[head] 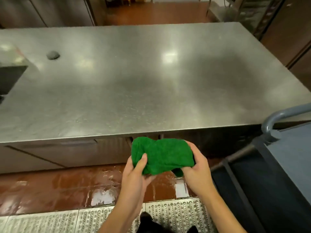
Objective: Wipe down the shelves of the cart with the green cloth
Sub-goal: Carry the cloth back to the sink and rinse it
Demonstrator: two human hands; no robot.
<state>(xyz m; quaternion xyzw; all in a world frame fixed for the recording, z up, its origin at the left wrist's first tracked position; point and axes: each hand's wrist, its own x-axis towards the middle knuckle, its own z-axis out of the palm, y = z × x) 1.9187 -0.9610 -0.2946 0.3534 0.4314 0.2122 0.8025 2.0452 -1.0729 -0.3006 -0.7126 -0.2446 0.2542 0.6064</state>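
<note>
The left hand [134,172] and the right hand [196,172] both hold the bunched green cloth [161,156] at lower centre, fingers curled on it, while the grey cart [292,148] at the right edge seems not yet wiped, so all shelves remain.

One wide-angle head-worn view looks forward and steeply down from standing height. The steel counter [151,81] fills the frame toward 12 o'clock. The green cloth [163,155], gripped by the left hand [134,175] and right hand [196,169], sits close at 6 o'clock, and the cart [292,148] is at 4 o'clock.
</note>
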